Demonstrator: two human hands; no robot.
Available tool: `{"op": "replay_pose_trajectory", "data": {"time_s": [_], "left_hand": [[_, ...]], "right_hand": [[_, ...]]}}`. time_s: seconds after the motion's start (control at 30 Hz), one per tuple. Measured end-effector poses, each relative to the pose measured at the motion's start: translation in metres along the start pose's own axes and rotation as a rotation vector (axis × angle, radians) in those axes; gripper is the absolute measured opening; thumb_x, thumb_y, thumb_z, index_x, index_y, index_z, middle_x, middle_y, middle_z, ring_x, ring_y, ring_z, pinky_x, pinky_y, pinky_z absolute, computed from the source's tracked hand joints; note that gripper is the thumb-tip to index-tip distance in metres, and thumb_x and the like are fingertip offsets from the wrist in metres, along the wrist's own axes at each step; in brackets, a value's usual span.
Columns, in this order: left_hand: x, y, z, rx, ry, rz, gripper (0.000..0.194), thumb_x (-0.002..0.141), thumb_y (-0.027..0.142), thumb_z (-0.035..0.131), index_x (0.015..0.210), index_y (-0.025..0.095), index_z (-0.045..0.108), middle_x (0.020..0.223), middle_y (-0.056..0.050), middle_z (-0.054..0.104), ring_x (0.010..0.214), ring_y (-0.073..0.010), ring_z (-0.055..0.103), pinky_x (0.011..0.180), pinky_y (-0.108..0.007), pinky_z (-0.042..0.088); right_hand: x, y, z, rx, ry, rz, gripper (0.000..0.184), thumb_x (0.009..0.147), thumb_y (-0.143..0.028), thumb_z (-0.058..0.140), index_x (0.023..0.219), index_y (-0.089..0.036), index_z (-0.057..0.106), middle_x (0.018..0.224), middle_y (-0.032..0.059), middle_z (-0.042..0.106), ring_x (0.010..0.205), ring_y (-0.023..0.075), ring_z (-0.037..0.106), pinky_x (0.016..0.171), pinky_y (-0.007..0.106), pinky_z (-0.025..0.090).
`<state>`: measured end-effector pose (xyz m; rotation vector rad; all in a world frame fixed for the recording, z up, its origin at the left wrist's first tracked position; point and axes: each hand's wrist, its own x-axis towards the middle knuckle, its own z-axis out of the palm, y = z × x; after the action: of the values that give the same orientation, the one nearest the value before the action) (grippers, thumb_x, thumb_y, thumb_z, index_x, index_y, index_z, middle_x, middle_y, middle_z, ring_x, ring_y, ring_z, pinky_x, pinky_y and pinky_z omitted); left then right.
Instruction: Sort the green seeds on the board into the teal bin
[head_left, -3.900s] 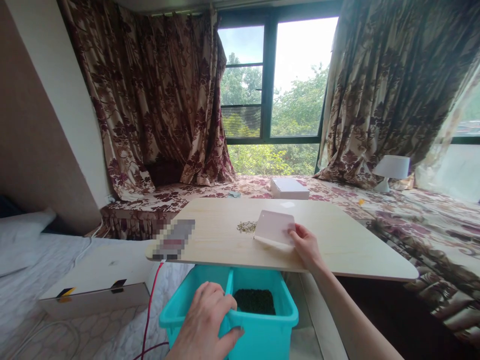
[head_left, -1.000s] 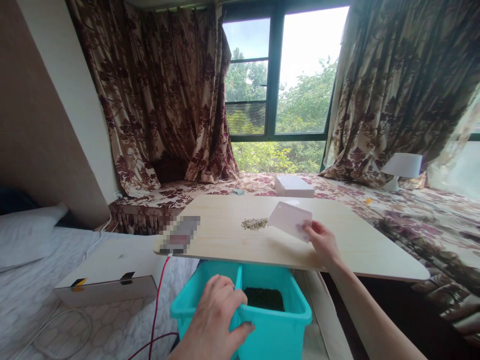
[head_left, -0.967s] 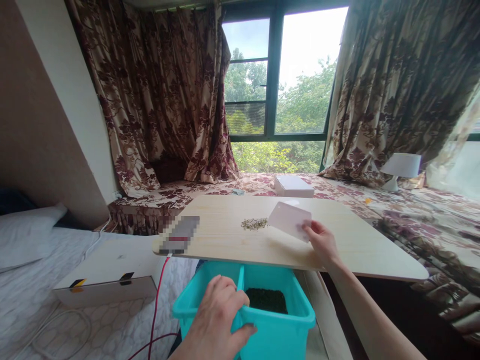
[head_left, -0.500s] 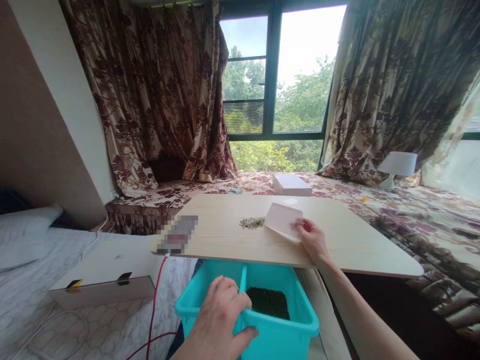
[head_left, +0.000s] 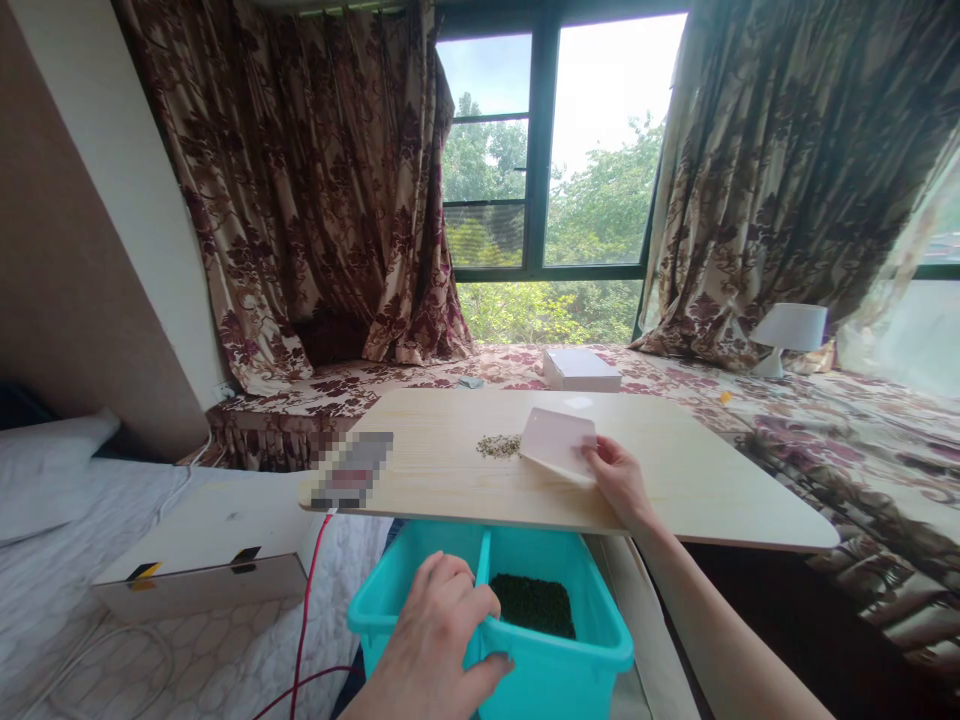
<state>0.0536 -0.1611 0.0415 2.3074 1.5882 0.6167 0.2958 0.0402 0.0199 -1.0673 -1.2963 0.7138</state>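
Note:
My right hand (head_left: pixel 616 474) pinches the right edge of a thin white plastic sheet (head_left: pixel 556 440), tilted on the wooden tabletop (head_left: pixel 450 490). Against the sheet's left edge lies a small pile of greenish-grey grains (head_left: pixel 498 447). Below the table's near edge stands a turquoise two-compartment bin (head_left: pixel 577 660). My left hand (head_left: pixel 448 625) grips its near rim by the divider, thumb outside and fingers inside. Dark green granules (head_left: pixel 534 606) lie in the right compartment. What the left compartment holds is partly hidden by my hand.
A blurred-out phone-like device (head_left: pixel 351 470) with a red cable (head_left: pixel 307 600) lies on the table's left. A white box (head_left: pixel 202 545) rests on the bed at left. Behind the table are another white box (head_left: pixel 581 369) and a white lamp (head_left: pixel 789 330) on floral cloth.
My right hand and the white sheet have shifted slightly left, and the sheet's tilt has changed a little. The left hand keeps its hold on the bin. The whole view has drifted slightly.

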Motion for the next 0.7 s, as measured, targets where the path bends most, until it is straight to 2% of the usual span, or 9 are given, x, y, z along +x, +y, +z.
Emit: {"op": "replay_pose_trajectory", "data": {"time_s": [0.27,0.5,0.7], "left_hand": [[-0.0003,0.0019,-0.0012,0.002,0.008,-0.004,0.023,0.066,0.015,0.075,0.082,0.02,0.058,0.087,-0.001,0.058,0.097,-0.0213,0.05,0.096,-0.042,0.032],[-0.0007,-0.0039,0.0038,0.013,0.048,0.054,0.026,0.064,0.015,0.075,0.082,0.021,0.058,0.085,0.0,0.058,0.095,-0.0219,0.051,0.096,-0.044,0.033],[-0.0006,-0.0013,0.0008,0.019,0.033,0.03,0.024,0.065,0.015,0.074,0.082,0.021,0.057,0.086,0.0,0.058,0.095,-0.022,0.051,0.095,-0.043,0.033]], "right_hand": [[-0.003,-0.0021,-0.0025,0.02,0.002,0.007,0.033,0.067,-0.042,0.068,0.089,-0.017,0.068,0.091,0.0088,0.075,0.085,0.0243,0.068,0.08,0.037,0.051],[-0.0019,-0.0013,-0.0001,0.026,0.002,0.01,0.029,0.067,-0.039,0.067,0.086,-0.017,0.068,0.087,0.0087,0.075,0.082,0.0242,0.068,0.079,0.038,0.05],[-0.002,0.0007,-0.0017,0.014,-0.025,-0.008,0.027,0.068,-0.038,0.066,0.086,-0.018,0.068,0.089,0.0081,0.074,0.084,0.0235,0.067,0.081,0.037,0.05]]}}
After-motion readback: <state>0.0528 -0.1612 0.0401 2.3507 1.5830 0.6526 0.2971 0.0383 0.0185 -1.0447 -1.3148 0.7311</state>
